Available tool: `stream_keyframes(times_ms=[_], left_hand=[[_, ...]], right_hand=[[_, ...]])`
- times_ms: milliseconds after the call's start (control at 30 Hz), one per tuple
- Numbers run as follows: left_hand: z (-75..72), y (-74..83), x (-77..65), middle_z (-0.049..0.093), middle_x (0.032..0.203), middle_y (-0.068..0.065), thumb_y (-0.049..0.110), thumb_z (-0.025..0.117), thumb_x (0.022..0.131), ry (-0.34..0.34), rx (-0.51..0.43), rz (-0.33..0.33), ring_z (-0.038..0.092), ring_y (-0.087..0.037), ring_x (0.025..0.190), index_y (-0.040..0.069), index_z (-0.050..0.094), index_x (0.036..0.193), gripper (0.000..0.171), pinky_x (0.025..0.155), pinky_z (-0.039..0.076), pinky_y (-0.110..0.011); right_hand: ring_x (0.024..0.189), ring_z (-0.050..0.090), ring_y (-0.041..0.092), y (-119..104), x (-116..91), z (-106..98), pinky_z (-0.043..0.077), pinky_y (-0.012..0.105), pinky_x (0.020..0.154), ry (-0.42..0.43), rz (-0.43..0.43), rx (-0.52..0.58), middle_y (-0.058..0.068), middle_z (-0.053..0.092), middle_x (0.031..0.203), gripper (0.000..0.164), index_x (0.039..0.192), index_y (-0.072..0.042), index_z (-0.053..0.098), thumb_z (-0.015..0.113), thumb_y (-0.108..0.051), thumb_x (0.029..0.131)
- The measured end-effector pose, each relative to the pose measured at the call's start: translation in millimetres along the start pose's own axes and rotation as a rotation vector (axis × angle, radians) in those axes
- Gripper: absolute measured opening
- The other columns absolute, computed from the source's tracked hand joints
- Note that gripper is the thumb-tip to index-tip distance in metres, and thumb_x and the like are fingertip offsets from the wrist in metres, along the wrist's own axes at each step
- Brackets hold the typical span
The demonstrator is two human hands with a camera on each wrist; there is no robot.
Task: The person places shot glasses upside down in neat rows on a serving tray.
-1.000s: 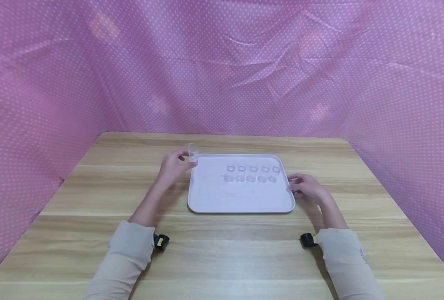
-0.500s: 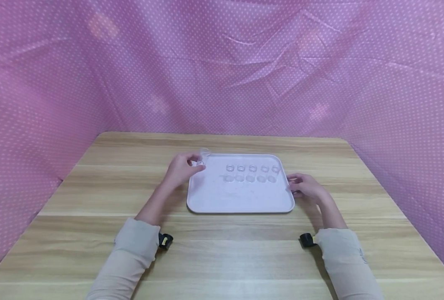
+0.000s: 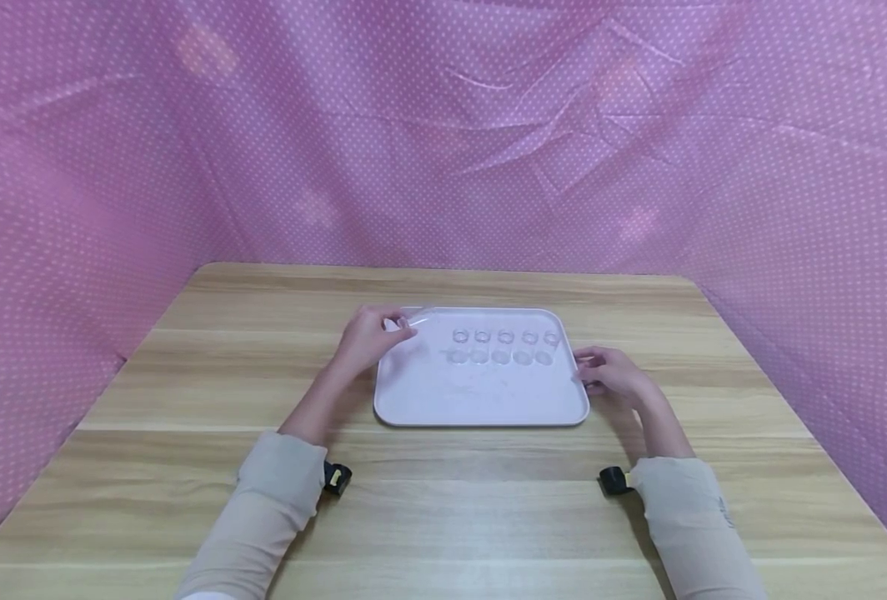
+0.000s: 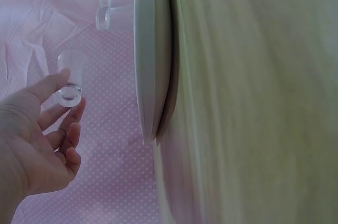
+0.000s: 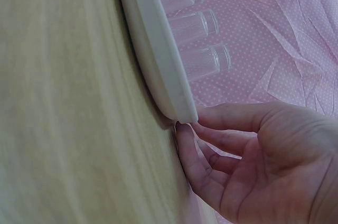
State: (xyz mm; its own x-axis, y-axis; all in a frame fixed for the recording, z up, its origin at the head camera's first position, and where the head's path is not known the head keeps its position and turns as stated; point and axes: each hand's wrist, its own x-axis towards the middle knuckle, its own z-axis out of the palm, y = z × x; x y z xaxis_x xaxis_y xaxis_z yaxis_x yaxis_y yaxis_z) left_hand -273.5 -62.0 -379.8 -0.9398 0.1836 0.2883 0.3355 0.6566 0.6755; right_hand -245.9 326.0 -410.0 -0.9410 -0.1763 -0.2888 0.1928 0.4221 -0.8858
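Note:
A small clear shot glass (image 4: 72, 68) is pinched between the thumb and fingers of my left hand (image 3: 368, 337). In the head view the glass lies tipped nearly sideways, its mouth pointing right, above the back left corner of a white tray (image 3: 481, 400). Its thick base sits near my fingertips in the left wrist view. On the tray's right half stands a row of several matching glasses (image 3: 505, 337), mouths down and thick bases up. My right hand (image 5: 274, 150) grips the tray's right rim, with the thumb along the edge and curled fingers partly hidden below it.
The tray rests on a wood-grain table (image 3: 443, 517). Pink polka-dot cloth (image 3: 443, 150) hangs behind and along both sides. A black wrist device (image 3: 336, 479) sits at the left cuff, and a similar black device (image 3: 614, 480) at the right.
My left hand has moved right, from beyond the tray's left edge to over its back left corner. The glass has turned from upright to nearly sideways. My right hand stays on the rim.

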Motion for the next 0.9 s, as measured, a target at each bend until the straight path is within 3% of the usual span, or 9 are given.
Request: stream_keyframes(times_ms=[200,433,900], left_hand=[[2.1,0.1,3.2,0.063,0.095,-0.006,0.026,0.072,0.079,-0.01,-0.001,-0.063,0.045,-0.023,0.081,0.005,0.059,0.105,0.036,0.07,0.036,-0.034],[4.8,2.1,6.3,0.064,0.101,-0.007,0.022,0.074,0.077,0.009,0.004,-0.072,0.046,-0.023,0.083,0.01,0.059,0.099,0.029,0.072,0.037,-0.035],[18.5,11.1,20.9,0.065,0.099,-0.008,0.015,0.076,0.075,-0.058,0.08,0.028,0.049,-0.028,0.102,0.011,0.068,0.098,0.024,0.091,0.034,-0.041]], right_hand=[[0.083,0.056,0.016,0.3,0.2,-0.2,0.051,0.031,0.074,0.007,0.014,-0.007,0.02,0.051,0.107,0.049,0.131,0.012,0.036,0.055,-0.001,0.088],[0.084,0.056,0.017,0.3,-0.2,-0.4,0.051,0.031,0.074,0.006,0.01,-0.007,0.02,0.051,0.108,0.05,0.132,0.012,0.036,0.055,0.0,0.087],[0.083,0.056,0.016,-0.7,0.6,1.2,0.051,0.031,0.075,-0.01,-0.006,0.027,0.019,0.053,0.103,0.049,0.13,0.015,0.034,0.054,0.002,0.087]])
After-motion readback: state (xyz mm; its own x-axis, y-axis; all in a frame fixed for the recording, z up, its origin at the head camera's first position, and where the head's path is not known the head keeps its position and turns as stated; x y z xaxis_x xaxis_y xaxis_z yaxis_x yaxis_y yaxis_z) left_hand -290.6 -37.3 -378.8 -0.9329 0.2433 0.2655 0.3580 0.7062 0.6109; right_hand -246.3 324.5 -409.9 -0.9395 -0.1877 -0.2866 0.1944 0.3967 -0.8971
